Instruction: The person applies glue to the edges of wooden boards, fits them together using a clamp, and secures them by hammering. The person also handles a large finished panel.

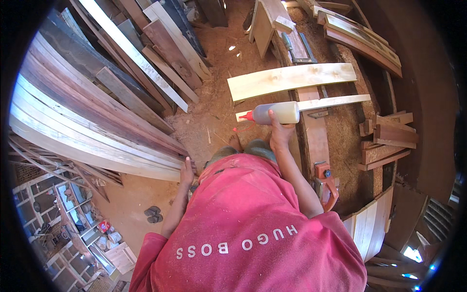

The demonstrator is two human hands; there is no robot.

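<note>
In my right hand (pixel 279 134) lies a squeeze bottle (pixel 277 113) with a red nozzle, held sideways with its tip to the left. It is partly filled with a yellowish-brown liquid, and a small red cap (pixel 235 129) hangs from it on a loop. The bottle covers part of a narrow wooden strip (pixel 335 102) lying across the bench (pixel 316 141). Beyond it is a wide pale board (pixel 292 79). Low at my left side, my left hand (pixel 187 171) is beside the ends of long planks (pixel 121 131); its fingers look stretched out and hold nothing visible.
An orange tool with a handle (pixel 327 185) sits at the bench's near end. Cut wood pieces (pixel 389 138) are piled to the right, with more boards (pixel 362 44) at the far right. Timber (pixel 172 53) leans at the far left. Slippers (pixel 153 214) lie on the dusty floor.
</note>
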